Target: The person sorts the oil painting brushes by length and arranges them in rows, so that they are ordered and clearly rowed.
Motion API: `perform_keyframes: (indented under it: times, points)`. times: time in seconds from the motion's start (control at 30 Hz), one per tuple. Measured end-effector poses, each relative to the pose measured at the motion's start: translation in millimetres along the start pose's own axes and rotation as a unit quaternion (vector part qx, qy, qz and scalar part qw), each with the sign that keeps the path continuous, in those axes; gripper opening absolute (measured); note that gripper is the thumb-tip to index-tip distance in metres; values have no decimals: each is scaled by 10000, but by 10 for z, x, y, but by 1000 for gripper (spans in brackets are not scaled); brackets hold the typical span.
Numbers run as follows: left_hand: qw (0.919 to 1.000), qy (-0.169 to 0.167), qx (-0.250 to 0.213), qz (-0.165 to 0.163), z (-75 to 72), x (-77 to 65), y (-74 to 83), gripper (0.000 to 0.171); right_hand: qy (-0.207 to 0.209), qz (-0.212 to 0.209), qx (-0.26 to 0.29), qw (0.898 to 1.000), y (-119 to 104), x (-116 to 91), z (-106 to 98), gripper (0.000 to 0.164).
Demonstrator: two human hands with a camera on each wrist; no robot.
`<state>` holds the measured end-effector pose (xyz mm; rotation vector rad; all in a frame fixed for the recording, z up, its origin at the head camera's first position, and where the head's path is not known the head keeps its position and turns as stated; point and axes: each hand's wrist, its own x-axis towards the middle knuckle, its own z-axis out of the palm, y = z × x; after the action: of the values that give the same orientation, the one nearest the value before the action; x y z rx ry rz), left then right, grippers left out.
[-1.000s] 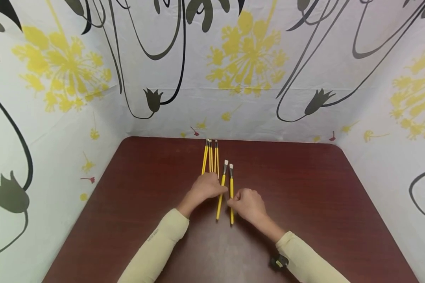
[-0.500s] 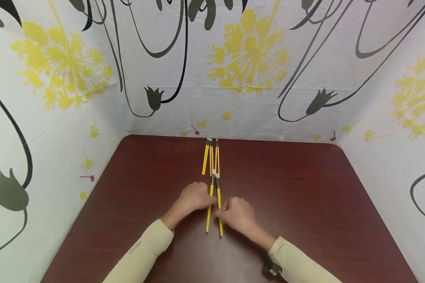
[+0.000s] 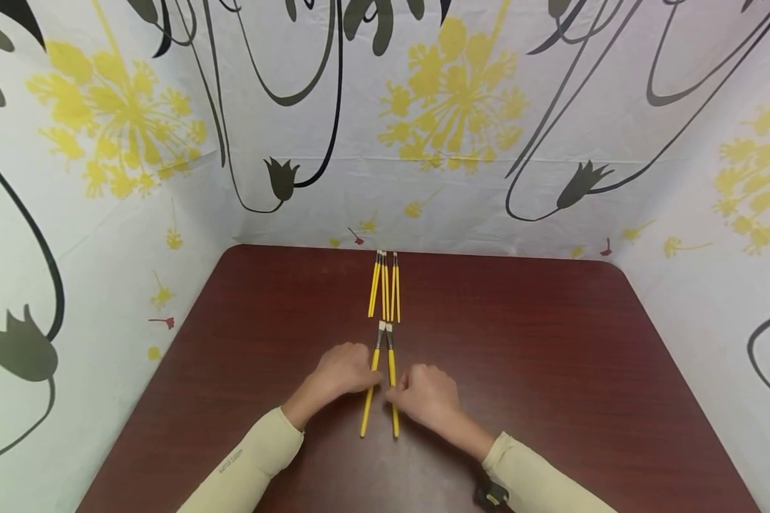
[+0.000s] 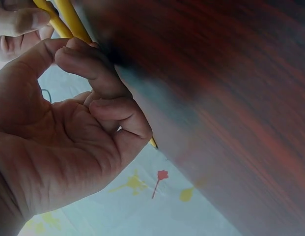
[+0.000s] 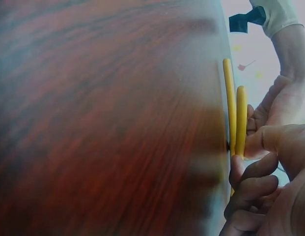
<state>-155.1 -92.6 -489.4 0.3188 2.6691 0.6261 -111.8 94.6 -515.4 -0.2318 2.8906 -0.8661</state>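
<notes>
In the head view, two flat paintbrushes with yellow handles and pale bristles lie in a narrow upside-down V, bristles away from me. My left hand (image 3: 343,368) pinches the left paintbrush (image 3: 366,410) at mid-handle. The right paintbrush (image 3: 392,362) is pinched by thumb and forefinger of my right hand (image 3: 428,393). The bristle ends sit side by side, while the handle ends stand apart. In the right wrist view both yellow handles (image 5: 241,115) stick out past the fingers. The left wrist view shows the left hand's fingertips meeting at a handle (image 4: 73,22).
Several more yellow paintbrushes (image 3: 385,292) lie at the far edge of the dark red-brown table (image 3: 520,342), bristles toward the wall. White cloth walls (image 3: 449,206) with plant prints enclose the table on three sides. A small black device (image 3: 490,493) is at the right wrist.
Both hands have drawn the two paintbrushes toward me and to the left, away from the far brushes. Their bristle ends have come closer together and the handle ends further apart.
</notes>
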Motion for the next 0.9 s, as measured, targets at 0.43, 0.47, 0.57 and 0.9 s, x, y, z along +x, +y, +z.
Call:
perform_keyframes:
  times: [0.43, 0.47, 0.57, 0.9]
  points:
    - [9996, 45, 243, 123, 47, -8, 32, 44, -21, -173, -374, 9991, -18, -9, 42, 40]
    - [9996, 32, 260, 129, 47, -12, 36, 44, -20, -176, -404, 9990, -18, -12, 46, 41]
    - [9994, 0, 298, 150, 45, -28, 47, 44, -8, -193, -447, 9988, -23, -24, 49, 39]
    - [9996, -19, 250, 104, 37, -103, 40, 45, -215, -391, -250, 9987, 12, -3, 83, 40]
